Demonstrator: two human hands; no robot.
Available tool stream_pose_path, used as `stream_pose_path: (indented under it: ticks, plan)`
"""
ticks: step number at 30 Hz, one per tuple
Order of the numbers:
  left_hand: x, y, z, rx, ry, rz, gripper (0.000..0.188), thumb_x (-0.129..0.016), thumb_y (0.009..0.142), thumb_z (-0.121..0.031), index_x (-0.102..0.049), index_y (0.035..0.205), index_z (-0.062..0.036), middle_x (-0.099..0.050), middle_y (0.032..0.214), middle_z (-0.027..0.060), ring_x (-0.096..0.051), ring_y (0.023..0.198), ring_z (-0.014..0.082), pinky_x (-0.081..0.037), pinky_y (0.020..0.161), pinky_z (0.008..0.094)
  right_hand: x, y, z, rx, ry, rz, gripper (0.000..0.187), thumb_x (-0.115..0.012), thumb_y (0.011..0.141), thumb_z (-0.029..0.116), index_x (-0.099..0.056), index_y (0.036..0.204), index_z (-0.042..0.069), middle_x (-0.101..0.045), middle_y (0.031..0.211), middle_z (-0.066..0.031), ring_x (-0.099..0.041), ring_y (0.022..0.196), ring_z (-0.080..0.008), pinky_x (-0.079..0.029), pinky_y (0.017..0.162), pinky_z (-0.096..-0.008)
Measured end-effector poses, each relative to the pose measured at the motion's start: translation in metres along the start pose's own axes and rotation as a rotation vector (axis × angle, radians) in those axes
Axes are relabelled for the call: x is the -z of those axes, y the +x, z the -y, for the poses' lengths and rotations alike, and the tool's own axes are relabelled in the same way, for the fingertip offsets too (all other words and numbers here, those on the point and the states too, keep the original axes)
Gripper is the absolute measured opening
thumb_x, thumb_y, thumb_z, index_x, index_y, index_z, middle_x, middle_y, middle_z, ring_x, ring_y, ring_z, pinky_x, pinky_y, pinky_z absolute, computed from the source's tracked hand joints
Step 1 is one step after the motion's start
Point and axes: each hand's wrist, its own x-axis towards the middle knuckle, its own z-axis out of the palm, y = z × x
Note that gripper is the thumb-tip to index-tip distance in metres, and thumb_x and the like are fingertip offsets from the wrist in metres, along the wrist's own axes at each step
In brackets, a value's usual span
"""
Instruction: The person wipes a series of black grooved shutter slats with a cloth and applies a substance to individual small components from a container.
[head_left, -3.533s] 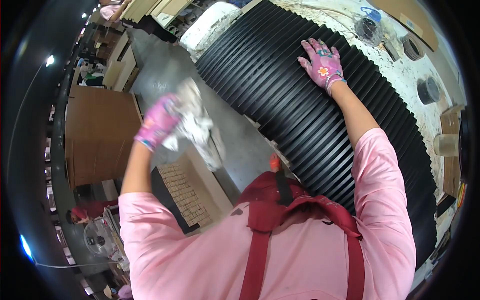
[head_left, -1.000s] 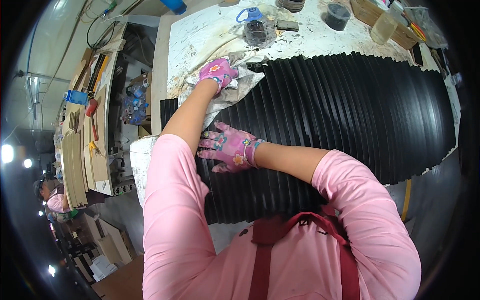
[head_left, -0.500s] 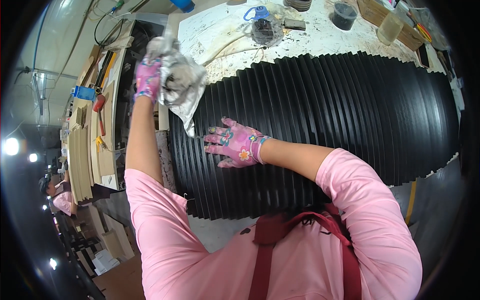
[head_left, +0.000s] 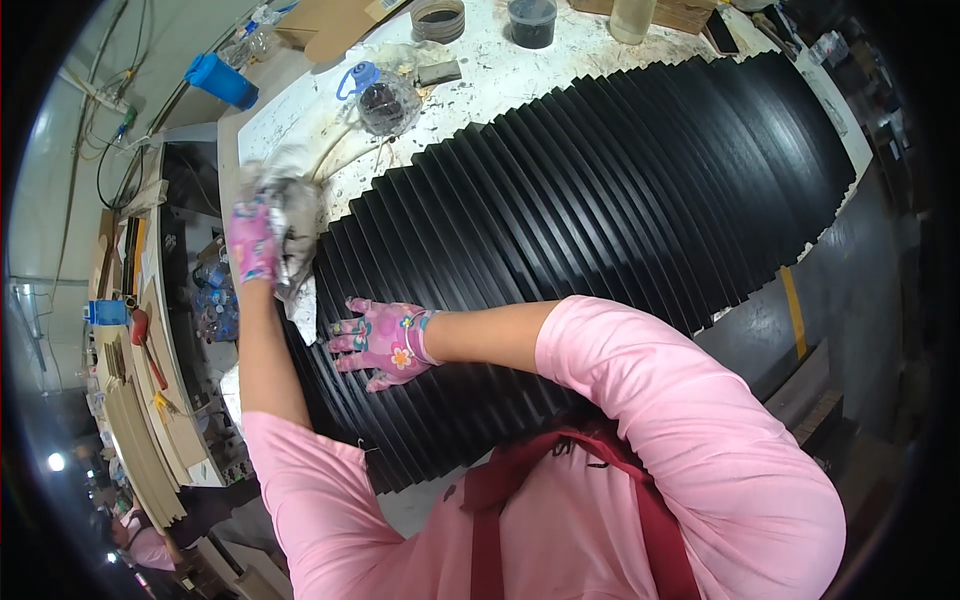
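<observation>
Many long black strips [head_left: 560, 200], overlapped in a fanned row, cover much of the white table [head_left: 290, 120]. My left hand [head_left: 254, 240], in a pink flowered glove, is closed on a crumpled grey-white rag [head_left: 297, 240] at the left end of the row. Part of the rag hangs over the strip edges, and its far end is smeared by motion. My right hand [head_left: 385, 345], gloved alike, lies flat on the strips with its fingers spread, just right of the rag's lower tip.
Beyond the strips stand a cut plastic bottle [head_left: 388, 105] with a blue handle, a grey block [head_left: 438, 72], a round tin [head_left: 437, 20] and a tub of dark stuff [head_left: 531, 22]. A blue cup [head_left: 220, 82] lies far left. Boards [head_left: 140, 430] lean at the left; a person [head_left: 145, 540] is beyond.
My view has turned, so table and strips appear tilted and shifted left. The rag in my left hand has moved slightly relative to the strips. My right hand stays flat on them.
</observation>
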Motion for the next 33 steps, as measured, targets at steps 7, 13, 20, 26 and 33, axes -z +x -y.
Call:
stream_pose_path:
  ticks: [7,13,20,26,33]
  plan:
    - [0.061,-0.048,-0.002,0.286,-1.32,-0.112,0.051,-0.061,0.089,-0.034,-0.057,0.131,-0.0046,-0.062,0.121,0.0129,-0.06,0.108,0.0275,-0.047,0.093,0.0418,0.002,-0.006,-0.008,0.007,0.0,-0.053,0.057,-0.058,0.091,0.047,-0.052,0.137,0.014,-0.045,0.147,-0.0124,-0.044,0.135,-0.0287,-0.027,0.115,-0.0538]
    - [0.02,-0.147,-0.116,-0.951,0.559,-0.582,0.065,-0.064,0.081,-0.053,-0.061,0.127,-0.007,-0.06,0.128,0.0171,-0.056,0.119,0.0401,-0.036,0.107,0.0581,0.074,-0.069,0.011,-0.47,1.118,-0.638,0.091,-0.071,0.088,0.041,-0.02,0.154,0.005,-0.036,0.153,-0.0182,-0.037,0.14,-0.0259,-0.03,0.115,-0.0383]
    - [-0.162,-0.218,-0.269,0.012,-1.273,0.042,0.034,-0.055,0.096,-0.026,-0.056,0.124,-0.0063,-0.052,0.118,0.0079,-0.051,0.105,0.021,-0.047,0.089,0.0358,0.069,-0.229,-0.019,-0.56,1.721,-1.126,0.075,-0.063,0.091,0.041,-0.031,0.151,0.009,-0.039,0.151,-0.0127,-0.039,0.138,-0.0271,-0.03,0.117,-0.0434]
    - [-0.159,-0.221,-0.317,-0.441,-0.646,0.438,0.059,-0.058,0.095,-0.031,-0.041,0.145,-0.0064,-0.04,0.148,0.0198,-0.041,0.136,0.0363,-0.035,0.111,0.0422,0.197,-0.397,-0.07,-0.374,1.649,-1.077,0.069,-0.047,0.098,0.052,-0.036,0.148,0.007,-0.049,0.143,-0.0158,-0.053,0.126,-0.0314,-0.045,0.106,-0.0452]
    - [-0.25,-0.22,-0.316,-0.696,0.223,0.269,0.076,-0.061,0.086,-0.054,-0.046,0.142,-0.006,-0.042,0.149,0.0151,-0.03,0.144,0.0321,-0.016,0.119,0.0484,0.235,-0.397,-0.108,-0.833,-0.119,-0.47,0.045,-0.067,0.079,0.018,-0.062,0.122,0.003,-0.059,0.128,-0.0217,-0.052,0.123,-0.0384,-0.04,0.106,-0.0423]
